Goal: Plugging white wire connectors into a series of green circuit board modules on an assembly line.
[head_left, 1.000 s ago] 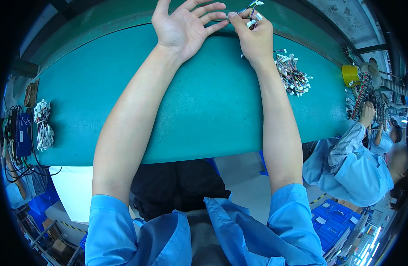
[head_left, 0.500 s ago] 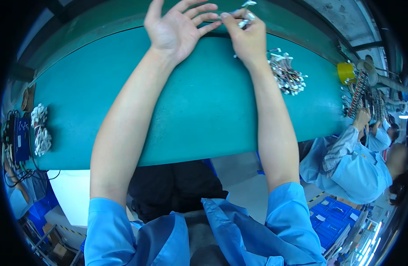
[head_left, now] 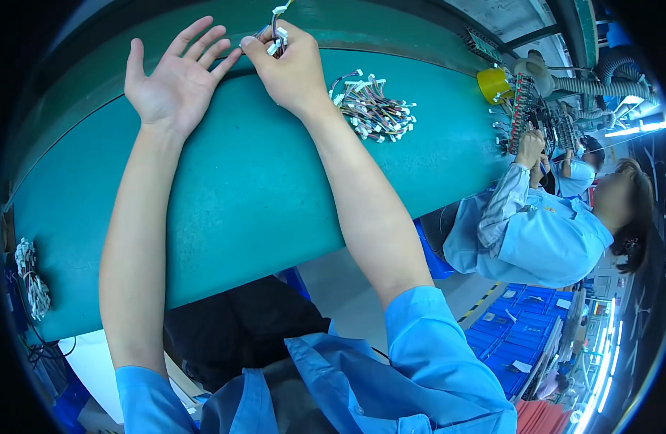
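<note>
Left hand (head_left: 175,79) flat on the green bench (head_left: 246,195), palm up, fingers spread and empty — laid open beside the work, fingertips just short of the right hand's thumb, seemingly as a rest or a receiving surface. Right hand (head_left: 293,69) closed in a pinch on a small wire harness (head_left: 276,32): white connectors at the fingertips, coloured leads running up toward the far edge of the bench. Held up near the bench's back rim, clear of the surface, probably so the connector ends can be seen and sorted between thumb and forefinger.

Just right of the right wrist, a loose pile of harnesses (head_left: 373,108) — same white plugs, mixed wire colours — lying on the bench within easy reach, not touching the hand. Far left, at the bench's near corner, a second bundle (head_left: 31,278) of pale cables, well apart from both hands.

Further right along the bench: a yellow cup (head_left: 492,84), then a crowded rack of parts (head_left: 539,119), too small to make out. Co-worker (head_left: 535,231) in a blue smock seated there, one hand raised to the rack; well apart from the harness work. Blue bins (head_left: 524,340) on the floor below. Nothing between the two hands and the pile; both forearms stretched full across the bench.
</note>
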A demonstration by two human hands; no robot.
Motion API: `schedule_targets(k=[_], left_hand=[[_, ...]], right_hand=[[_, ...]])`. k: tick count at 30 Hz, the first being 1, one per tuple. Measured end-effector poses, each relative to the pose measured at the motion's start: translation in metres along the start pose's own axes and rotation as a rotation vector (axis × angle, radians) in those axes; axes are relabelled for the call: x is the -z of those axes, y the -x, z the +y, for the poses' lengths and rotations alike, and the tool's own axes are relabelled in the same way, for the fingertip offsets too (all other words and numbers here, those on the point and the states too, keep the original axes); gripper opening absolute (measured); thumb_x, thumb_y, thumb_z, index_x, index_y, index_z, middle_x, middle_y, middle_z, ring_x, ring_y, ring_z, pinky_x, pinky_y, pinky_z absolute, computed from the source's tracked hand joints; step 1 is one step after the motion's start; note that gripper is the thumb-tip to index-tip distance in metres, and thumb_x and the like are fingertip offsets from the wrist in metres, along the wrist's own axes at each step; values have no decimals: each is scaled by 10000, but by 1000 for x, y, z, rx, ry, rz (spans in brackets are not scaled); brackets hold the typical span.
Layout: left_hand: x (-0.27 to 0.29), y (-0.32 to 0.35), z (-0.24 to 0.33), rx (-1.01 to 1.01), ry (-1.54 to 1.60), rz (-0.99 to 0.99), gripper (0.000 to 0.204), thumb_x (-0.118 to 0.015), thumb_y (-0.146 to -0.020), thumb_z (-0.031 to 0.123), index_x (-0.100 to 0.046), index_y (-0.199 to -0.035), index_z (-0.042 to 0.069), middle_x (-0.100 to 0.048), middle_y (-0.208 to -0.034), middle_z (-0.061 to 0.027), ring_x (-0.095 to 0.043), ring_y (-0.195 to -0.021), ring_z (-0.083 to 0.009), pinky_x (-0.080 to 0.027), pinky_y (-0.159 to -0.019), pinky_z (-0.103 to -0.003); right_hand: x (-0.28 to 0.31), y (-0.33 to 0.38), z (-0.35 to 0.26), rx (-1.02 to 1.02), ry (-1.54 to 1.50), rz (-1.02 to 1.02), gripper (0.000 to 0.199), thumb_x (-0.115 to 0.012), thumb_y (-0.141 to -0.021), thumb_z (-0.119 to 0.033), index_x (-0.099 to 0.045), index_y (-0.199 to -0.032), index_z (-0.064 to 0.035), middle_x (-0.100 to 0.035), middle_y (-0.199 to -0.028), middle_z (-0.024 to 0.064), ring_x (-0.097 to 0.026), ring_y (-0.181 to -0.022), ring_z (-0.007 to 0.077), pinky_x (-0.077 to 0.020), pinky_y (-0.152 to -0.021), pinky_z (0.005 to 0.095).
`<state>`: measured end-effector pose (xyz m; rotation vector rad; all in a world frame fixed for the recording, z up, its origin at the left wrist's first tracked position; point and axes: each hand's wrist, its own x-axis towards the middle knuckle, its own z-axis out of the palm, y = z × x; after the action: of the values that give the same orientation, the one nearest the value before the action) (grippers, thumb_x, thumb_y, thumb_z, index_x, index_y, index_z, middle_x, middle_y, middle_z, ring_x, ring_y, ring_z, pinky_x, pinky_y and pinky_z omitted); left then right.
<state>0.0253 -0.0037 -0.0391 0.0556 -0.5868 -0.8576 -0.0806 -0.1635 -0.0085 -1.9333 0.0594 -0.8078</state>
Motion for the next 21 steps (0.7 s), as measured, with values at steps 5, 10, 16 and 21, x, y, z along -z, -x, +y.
schedule_targets(k=[5, 10, 16, 21], left_hand=[[-4, 5, 8, -71, -33, 120, 870, -343, -985, 640, -493, -1393, -114, -617, -1250, -289, -621, -1141, -383, -422, -1115, -585], [-40, 0, -4, -212, -115, 395, 748, -456, -977, 659, -656, -1056, -58, -675, -967, -212, -660, -898, -320, -540, -862, -428], [-21, -11, -31, -375, -687, 653, 352, -575, -832, -101, -647, -1171, -37, -659, -1103, -167, -622, -934, -217, -526, -796, -297], [-28, -9, -25, -373, -817, 723, 403, -546, -770, -176, -673, -1127, -35, -649, -1089, -141, -590, -912, -190, -515, -788, -252]], right_hand=[[-10, 1, 4, 30, 8, -10, 184, -742, -891, -195, -660, -820, -47, -604, -668, 25, -476, -567, 106, -389, -525, 283], [-13, 0, 9, 96, 173, 42, 173, -750, -833, -192, -694, -845, -29, -652, -675, 88, -513, -570, 182, -447, -542, 347], [0, 4, 19, -86, 21, -92, 183, -733, -950, -215, -663, -898, -55, -547, -703, -43, -423, -610, 58, -339, -558, 217], [-3, 5, 15, -105, -19, -124, 178, -725, -964, -216, -656, -911, -61, -509, -688, -49, -392, -601, 54, -318, -553, 218]])
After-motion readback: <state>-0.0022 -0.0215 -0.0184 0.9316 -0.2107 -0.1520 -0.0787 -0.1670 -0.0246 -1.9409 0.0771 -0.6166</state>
